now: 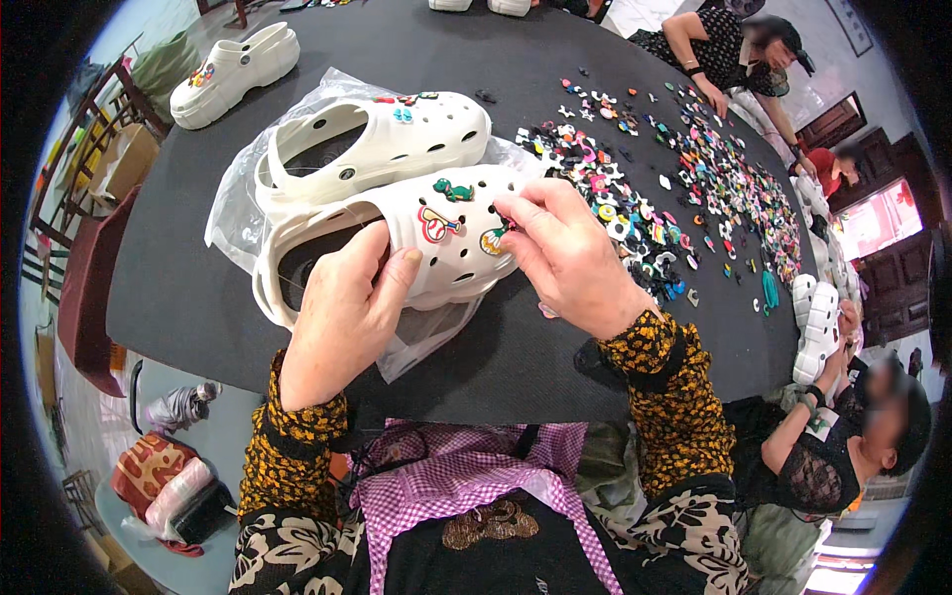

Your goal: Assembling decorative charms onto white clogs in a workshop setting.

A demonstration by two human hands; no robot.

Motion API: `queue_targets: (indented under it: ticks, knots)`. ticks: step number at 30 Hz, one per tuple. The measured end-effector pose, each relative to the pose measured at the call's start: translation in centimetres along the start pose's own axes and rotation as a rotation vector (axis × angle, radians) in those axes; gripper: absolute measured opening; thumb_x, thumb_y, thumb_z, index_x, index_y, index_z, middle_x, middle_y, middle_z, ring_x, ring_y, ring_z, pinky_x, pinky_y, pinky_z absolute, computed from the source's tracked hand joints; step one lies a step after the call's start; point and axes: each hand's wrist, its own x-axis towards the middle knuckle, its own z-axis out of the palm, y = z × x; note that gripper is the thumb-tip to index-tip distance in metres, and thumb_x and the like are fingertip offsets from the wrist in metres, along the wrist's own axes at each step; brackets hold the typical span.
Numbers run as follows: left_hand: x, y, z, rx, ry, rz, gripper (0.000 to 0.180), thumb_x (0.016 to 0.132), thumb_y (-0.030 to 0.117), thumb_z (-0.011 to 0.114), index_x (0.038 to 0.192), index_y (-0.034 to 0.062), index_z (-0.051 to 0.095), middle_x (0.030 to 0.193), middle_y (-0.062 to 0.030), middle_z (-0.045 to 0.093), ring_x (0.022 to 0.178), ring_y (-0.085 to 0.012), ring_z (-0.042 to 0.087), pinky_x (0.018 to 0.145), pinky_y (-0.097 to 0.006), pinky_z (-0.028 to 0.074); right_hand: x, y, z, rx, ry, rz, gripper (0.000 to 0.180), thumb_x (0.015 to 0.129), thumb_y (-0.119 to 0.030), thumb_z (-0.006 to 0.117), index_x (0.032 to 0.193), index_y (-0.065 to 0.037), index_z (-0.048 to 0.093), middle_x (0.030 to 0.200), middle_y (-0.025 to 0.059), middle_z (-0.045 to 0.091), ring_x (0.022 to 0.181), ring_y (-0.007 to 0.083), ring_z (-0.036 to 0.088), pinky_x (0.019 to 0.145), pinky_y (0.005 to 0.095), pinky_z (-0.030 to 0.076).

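A white clog (451,268) lies tilted in front of me, its toe to the right. My left hand (347,302) grips its side by the foot opening, thumb on the upper. Beside the toe my right hand (565,248) is closed in a pinch on a small shoe charm, mostly hidden by the fingertips. On the upper sit a green dinosaur charm (453,189), a baseball-and-bat charm (436,225) and a yellow-and-white charm (492,241). Behind it rests the other white clog (436,134), with several charms on its upper. Clear plastic bag (233,223) lies under both.
Loose colourful charms (684,178) spread across the right of the dark table (208,288). Another white clog (238,74) stands at the far left. Two people sit along the right side; the nearer one holds white clogs (817,332). A blue-grey chair (233,466) with bags is at lower left.
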Motion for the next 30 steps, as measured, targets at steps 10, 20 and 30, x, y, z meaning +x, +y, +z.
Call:
queue_targets:
  ticks: [10,20,30]
  knots:
    - [0.1,0.1,-0.2,0.022,-0.028,-0.015,0.019,0.089,0.015,0.056,0.089,-0.0042,0.054,0.067,-0.0214,0.055,0.057,-0.0336,0.055,0.054,-0.037,0.042,0.4,0.4,0.2,0.132,0.084,0.071,0.022,0.08,0.004,0.06,0.102,0.002,0.062,0.094,0.013,0.059,0.081,0.024,0.06,0.071,0.0312,0.049]
    - [-0.3,-0.1,-0.1,-0.004,-0.005,0.003,0.018,0.089,0.015,0.056,0.089,-0.0034,0.053,0.068,-0.0222,0.057,0.062,-0.0386,0.057,0.056,-0.039,0.043,2.3,0.6,1.4,0.093,0.202,0.042,0.013,0.081,0.002,0.057,0.094,0.001,0.058,0.089,0.0164,0.057,0.084,0.033,0.058,0.075,0.0385,0.048]
    - [0.0,0.2,-0.4,0.057,-0.016,0.025,0.019,0.089,0.015,0.056,0.09,-0.0038,0.053,0.069,-0.0229,0.057,0.065,-0.0399,0.057,0.057,-0.041,0.044,1.4,-0.2,0.8,0.091,0.147,0.034,0.016,0.079,0.004,0.059,0.095,0.0,0.059,0.087,0.0134,0.059,0.084,0.0279,0.06,0.073,0.0343,0.049]
